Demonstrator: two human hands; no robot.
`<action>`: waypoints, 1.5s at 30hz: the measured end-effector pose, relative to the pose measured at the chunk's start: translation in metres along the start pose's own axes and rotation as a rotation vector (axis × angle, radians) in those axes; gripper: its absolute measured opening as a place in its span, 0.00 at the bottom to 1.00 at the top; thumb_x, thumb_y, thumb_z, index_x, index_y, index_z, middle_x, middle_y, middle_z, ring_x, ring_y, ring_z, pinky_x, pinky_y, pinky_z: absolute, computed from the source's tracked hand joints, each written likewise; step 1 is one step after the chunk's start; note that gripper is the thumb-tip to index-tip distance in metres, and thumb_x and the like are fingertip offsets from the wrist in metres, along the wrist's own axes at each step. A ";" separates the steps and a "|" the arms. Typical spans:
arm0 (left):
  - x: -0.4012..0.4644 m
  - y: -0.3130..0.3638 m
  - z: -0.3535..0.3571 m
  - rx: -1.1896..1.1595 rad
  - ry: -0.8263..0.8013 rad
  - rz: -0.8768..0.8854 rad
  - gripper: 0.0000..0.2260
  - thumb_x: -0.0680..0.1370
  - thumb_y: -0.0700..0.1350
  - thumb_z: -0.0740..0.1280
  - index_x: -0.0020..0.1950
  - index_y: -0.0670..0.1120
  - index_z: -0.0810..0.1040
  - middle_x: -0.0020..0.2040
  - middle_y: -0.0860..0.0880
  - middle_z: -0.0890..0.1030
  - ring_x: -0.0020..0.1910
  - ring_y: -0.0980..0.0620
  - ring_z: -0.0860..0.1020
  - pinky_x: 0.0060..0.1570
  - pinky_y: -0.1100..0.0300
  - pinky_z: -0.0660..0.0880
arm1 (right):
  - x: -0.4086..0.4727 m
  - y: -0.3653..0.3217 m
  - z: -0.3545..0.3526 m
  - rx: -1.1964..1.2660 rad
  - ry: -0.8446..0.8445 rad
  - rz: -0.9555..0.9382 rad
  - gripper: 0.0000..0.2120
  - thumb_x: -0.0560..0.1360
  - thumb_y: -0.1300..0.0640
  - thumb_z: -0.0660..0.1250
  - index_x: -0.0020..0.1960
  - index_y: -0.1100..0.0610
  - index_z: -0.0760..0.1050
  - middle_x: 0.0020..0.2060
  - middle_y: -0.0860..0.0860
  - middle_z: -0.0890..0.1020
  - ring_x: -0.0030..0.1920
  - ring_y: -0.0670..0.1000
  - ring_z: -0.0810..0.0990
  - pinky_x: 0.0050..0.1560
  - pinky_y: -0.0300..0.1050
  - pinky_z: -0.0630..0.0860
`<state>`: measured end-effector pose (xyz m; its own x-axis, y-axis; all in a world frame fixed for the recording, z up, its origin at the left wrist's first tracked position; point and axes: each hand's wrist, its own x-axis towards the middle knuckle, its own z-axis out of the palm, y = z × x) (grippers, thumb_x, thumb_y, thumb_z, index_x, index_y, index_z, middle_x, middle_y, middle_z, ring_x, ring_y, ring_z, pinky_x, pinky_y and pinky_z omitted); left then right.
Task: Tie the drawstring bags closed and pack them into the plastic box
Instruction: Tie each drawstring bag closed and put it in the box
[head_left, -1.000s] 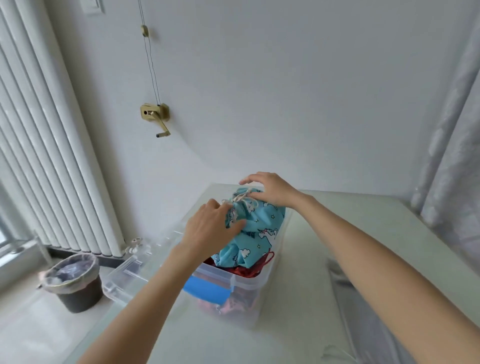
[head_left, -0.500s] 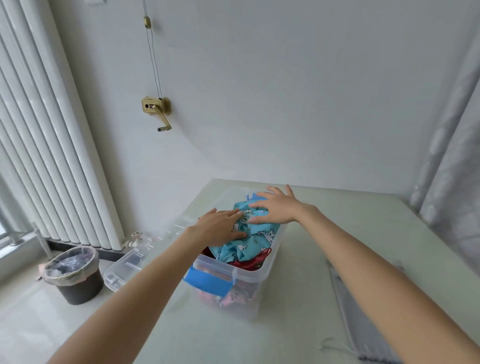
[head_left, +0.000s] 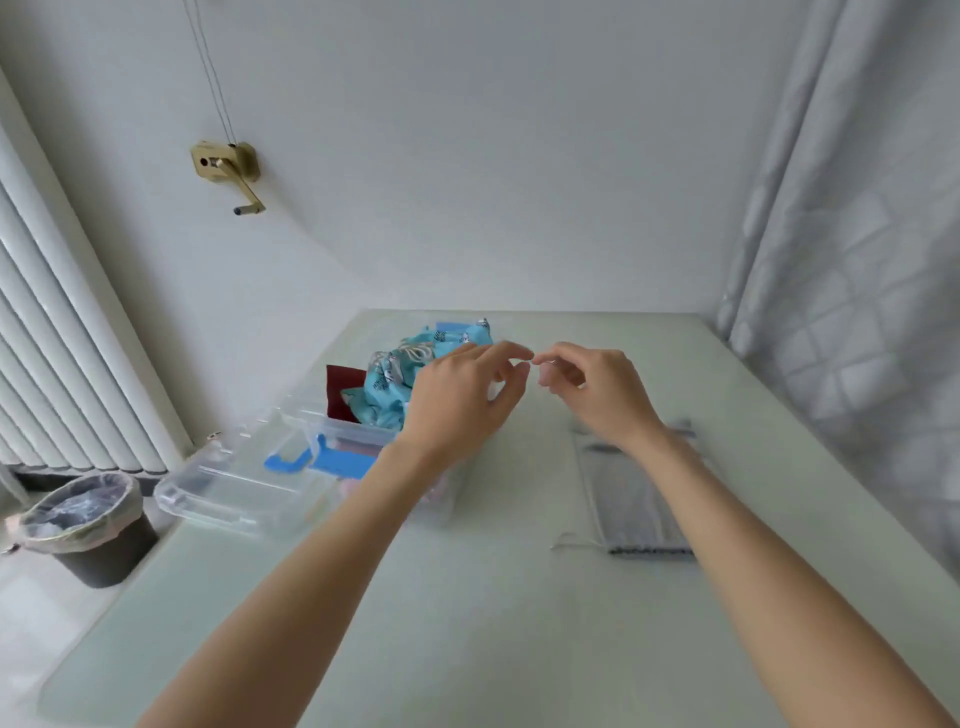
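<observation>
On the pale green table (head_left: 519, 623), left of centre, sits the clear plastic box (head_left: 343, 441), lid (head_left: 234, 483) swung open to its left. Blue printed drawstring bag (head_left: 400, 379) heaped above the rim, a dark red one (head_left: 340, 389) beside it. Grey bag (head_left: 634, 499) lies flat to the right, unpacked, cord loose at its near end. Left hand (head_left: 457, 400) and right hand (head_left: 597, 395) hover between, fingers loosely curled, fingertips almost meeting, holding nothing I can make out. Risks: overfilled box may stop the lid closing; blue bag could slide off; grey bag's cord untied.
</observation>
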<state>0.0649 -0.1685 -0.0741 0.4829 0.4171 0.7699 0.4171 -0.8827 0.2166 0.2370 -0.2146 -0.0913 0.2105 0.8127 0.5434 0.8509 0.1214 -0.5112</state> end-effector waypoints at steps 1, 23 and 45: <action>-0.008 0.015 0.014 -0.056 -0.045 -0.012 0.13 0.76 0.53 0.58 0.51 0.53 0.80 0.36 0.57 0.80 0.36 0.57 0.78 0.33 0.64 0.69 | -0.020 0.012 -0.007 -0.033 -0.003 0.036 0.06 0.76 0.53 0.65 0.50 0.49 0.80 0.38 0.45 0.84 0.41 0.49 0.82 0.46 0.47 0.77; -0.089 0.010 0.121 -0.246 -0.602 -0.270 0.03 0.72 0.45 0.72 0.45 0.49 0.82 0.48 0.49 0.78 0.42 0.54 0.73 0.42 0.63 0.66 | -0.183 0.142 -0.075 -0.062 -0.155 0.432 0.18 0.66 0.62 0.76 0.55 0.53 0.78 0.46 0.51 0.81 0.50 0.52 0.79 0.53 0.34 0.69; -0.086 0.018 0.106 -0.647 -0.285 -0.707 0.14 0.77 0.51 0.65 0.33 0.48 0.78 0.24 0.55 0.66 0.26 0.57 0.59 0.31 0.58 0.57 | -0.169 0.124 -0.074 0.692 0.425 0.728 0.14 0.75 0.58 0.66 0.31 0.53 0.77 0.35 0.50 0.77 0.39 0.45 0.75 0.41 0.39 0.69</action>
<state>0.1127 -0.1969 -0.1999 0.4876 0.8536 0.1834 0.2215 -0.3242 0.9197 0.3423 -0.3797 -0.1969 0.8161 0.5728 0.0768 0.0280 0.0934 -0.9952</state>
